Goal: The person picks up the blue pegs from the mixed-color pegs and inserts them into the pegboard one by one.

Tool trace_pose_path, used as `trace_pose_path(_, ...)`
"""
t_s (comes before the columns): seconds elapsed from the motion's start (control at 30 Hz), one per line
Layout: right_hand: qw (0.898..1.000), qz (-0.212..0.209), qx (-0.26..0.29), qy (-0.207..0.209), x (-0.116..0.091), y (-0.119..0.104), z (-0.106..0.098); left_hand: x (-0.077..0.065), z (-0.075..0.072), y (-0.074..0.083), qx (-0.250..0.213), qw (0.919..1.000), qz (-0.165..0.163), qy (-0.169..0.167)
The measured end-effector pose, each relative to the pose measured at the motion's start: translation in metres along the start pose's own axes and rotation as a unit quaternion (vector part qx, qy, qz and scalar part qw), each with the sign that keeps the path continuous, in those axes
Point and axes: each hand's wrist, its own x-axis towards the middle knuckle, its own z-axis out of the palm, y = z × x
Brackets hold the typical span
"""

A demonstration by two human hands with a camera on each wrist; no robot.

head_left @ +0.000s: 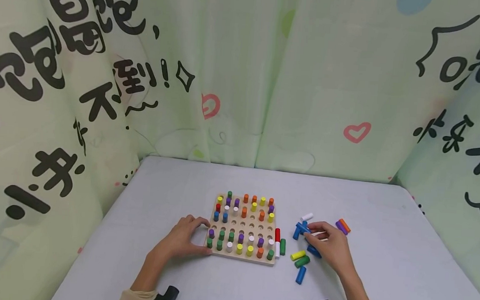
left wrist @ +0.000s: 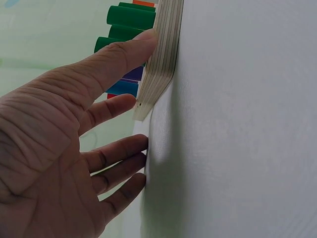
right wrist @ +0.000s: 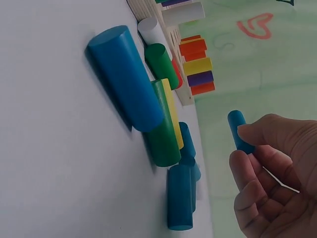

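A wooden pegboard stands on the table with pegs of several colours upright in its holes; a band of holes across its middle is bare. My left hand rests against the board's left side, thumb near the front corner and index finger farther back. In the left wrist view its thumb and index finger touch the board's layered edge, the other fingers free. Right of the board, my right hand pinches a blue peg between thumb and fingers, raised off the table. Other blue pegs lie close by.
Beside the board's right edge lie a red peg, a white peg and a green peg. Nearer the right hand are a yellow peg, another green peg and a blue one. Purple and orange pegs lie farther right.
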Motion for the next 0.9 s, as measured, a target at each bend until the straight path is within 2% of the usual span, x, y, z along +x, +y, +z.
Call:
trace_pose_path(0.47,1.0,-0.011,0.019,-0.011,0.004,-0.016,0.008,0.0,0.001,0.0,-0.002,1.0,-0.001,-0.001)
trace_pose_path(0.9,0.998,-0.043,0.024,-0.031,0.011,-0.029,0.02,0.001,0.002,-0.001,0.004,1.0,-0.004,0.0)
